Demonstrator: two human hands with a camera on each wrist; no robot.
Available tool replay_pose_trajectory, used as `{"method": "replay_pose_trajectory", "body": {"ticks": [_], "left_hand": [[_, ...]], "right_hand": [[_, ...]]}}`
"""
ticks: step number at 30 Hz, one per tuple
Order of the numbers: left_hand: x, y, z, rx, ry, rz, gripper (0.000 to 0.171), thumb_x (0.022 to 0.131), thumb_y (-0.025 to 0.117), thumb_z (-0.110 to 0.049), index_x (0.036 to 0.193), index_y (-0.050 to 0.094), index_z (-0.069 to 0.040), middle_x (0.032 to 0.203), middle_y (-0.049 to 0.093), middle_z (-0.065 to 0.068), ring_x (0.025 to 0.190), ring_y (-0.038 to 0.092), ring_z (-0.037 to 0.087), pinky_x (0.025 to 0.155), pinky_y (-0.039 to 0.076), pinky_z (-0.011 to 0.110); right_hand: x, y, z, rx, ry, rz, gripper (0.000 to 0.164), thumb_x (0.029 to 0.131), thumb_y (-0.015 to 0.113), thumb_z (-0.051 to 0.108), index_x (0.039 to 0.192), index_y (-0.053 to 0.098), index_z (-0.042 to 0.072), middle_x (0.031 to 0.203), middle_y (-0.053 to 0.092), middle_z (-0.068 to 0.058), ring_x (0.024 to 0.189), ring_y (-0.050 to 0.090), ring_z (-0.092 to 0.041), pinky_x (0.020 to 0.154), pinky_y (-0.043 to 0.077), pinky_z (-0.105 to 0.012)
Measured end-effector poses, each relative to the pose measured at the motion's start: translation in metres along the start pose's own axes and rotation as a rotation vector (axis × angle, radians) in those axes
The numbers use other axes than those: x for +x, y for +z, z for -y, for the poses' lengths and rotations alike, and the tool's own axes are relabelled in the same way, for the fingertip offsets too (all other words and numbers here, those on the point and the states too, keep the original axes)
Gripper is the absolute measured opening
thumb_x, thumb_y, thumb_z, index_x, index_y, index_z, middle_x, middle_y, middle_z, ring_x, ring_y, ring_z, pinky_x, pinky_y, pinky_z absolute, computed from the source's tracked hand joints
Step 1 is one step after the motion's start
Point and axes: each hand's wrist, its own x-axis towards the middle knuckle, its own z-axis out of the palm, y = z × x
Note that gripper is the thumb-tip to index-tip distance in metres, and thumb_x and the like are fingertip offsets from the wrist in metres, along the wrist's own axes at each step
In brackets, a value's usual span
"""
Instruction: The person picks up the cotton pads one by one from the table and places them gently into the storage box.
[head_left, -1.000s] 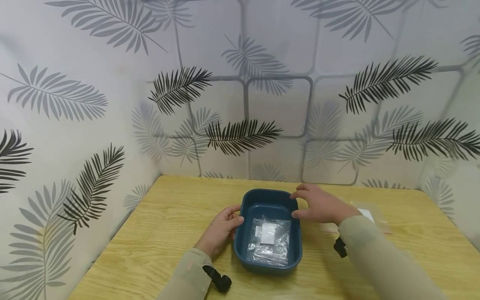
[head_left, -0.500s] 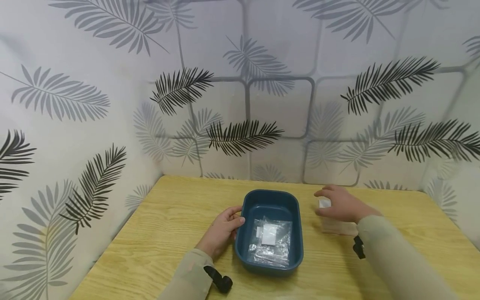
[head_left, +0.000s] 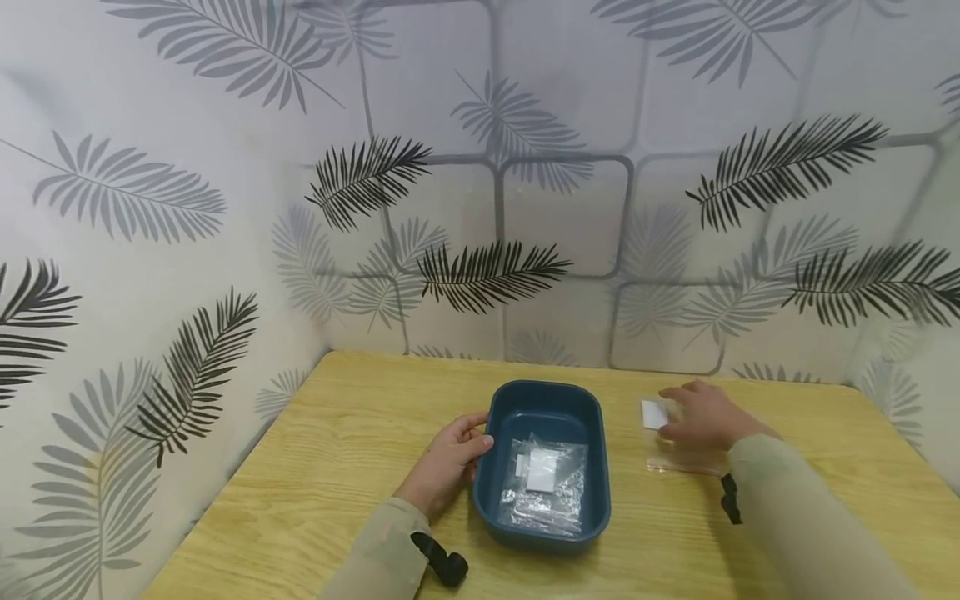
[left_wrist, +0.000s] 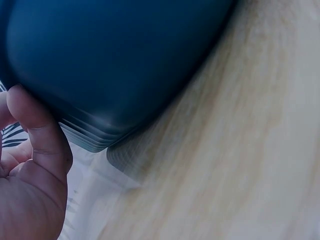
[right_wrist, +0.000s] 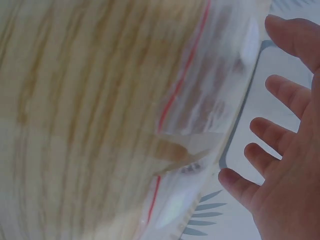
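Note:
A dark blue plastic box (head_left: pixel 538 423) stands on the table. My left hand (head_left: pixel 446 463) grips its left wall, thumb by the rim; the left wrist view shows that thumb (left_wrist: pixel 40 125) against the blue side. Inside lie several clear plastic bags (head_left: pixel 551 508) with a white slip (head_left: pixel 542 468). To the right of the box my right hand (head_left: pixel 705 417) hovers, fingers apart, over clear zip bags (head_left: pixel 675 463) on the table. A white slip (head_left: pixel 655 414) shows beside its fingertips. Red seal lines mark the zip bags (right_wrist: pixel 200 85) in the right wrist view.
The wooden table (head_left: pixel 360 433) ends at a wall (head_left: pixel 555 208) with a leaf pattern. Another patterned wall stands at the left. A black strap (head_left: pixel 438 558) is on the left sleeve, another (head_left: pixel 731 498) on the right sleeve.
My right hand has left the box's right rim and moved rightward over the zip bags on the table. My left hand has stayed on the box.

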Motion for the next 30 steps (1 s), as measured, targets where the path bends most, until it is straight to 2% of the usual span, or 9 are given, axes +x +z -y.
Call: {"method": "replay_pose_trajectory", "body": {"ticks": [8, 14, 16, 24, 30], "left_hand": [[-0.0002, -0.0005, 0.0003, 0.014, 0.013, -0.003, 0.051, 0.103, 0.059, -0.012, 0.150, 0.043, -0.001, 0.100, 0.056, 0.007, 0.068, 0.048, 0.014, 0.058, 0.044, 0.023], [0.0002, -0.0012, 0.0010, 0.001, 0.008, -0.001, 0.050, 0.102, 0.059, -0.011, 0.149, 0.044, -0.001, 0.100, 0.056, 0.008, 0.069, 0.049, 0.015, 0.059, 0.044, 0.024], [0.0005, -0.0013, 0.0015, 0.004, 0.004, -0.003, 0.049, 0.102, 0.059, -0.010, 0.149, 0.045, -0.002, 0.100, 0.056, 0.008, 0.069, 0.049, 0.015, 0.059, 0.045, 0.024], [0.0002, -0.0012, -0.0001, 0.002, 0.006, -0.004, 0.050, 0.102, 0.060, -0.011, 0.149, 0.045, -0.002, 0.101, 0.057, 0.010, 0.069, 0.050, 0.015, 0.059, 0.045, 0.024], [0.0013, -0.0020, 0.0011, 0.012, 0.006, -0.008, 0.050, 0.102, 0.060, -0.012, 0.149, 0.046, -0.002, 0.100, 0.057, 0.009, 0.069, 0.050, 0.015, 0.059, 0.045, 0.024]], "right_hand": [[0.0016, 0.0033, -0.0010, -0.009, 0.072, 0.071, 0.082, 0.082, 0.072, 0.041, 0.148, 0.047, 0.000, 0.143, 0.037, -0.042, 0.128, 0.033, -0.065, 0.096, 0.033, -0.077], [0.0023, 0.0006, 0.0004, -0.012, 0.117, 0.134, 0.093, 0.073, 0.075, 0.039, 0.153, 0.042, 0.007, 0.151, 0.029, -0.038, 0.134, 0.025, -0.064, 0.092, 0.032, -0.081], [0.0017, -0.0002, 0.0011, -0.012, 0.110, 0.140, 0.095, 0.070, 0.076, 0.039, 0.153, 0.042, 0.007, 0.151, 0.029, -0.039, 0.134, 0.024, -0.065, 0.091, 0.032, -0.082], [0.0038, 0.0011, 0.0027, -0.014, 0.081, 0.154, 0.092, 0.070, 0.077, 0.040, 0.150, 0.047, 0.006, 0.148, 0.033, -0.039, 0.132, 0.028, -0.064, 0.092, 0.033, -0.081], [0.0070, 0.0068, 0.0009, -0.024, 0.019, 0.115, 0.079, 0.069, 0.077, 0.040, 0.137, 0.060, 0.004, 0.141, 0.042, -0.038, 0.127, 0.037, -0.061, 0.095, 0.037, -0.075]]}}
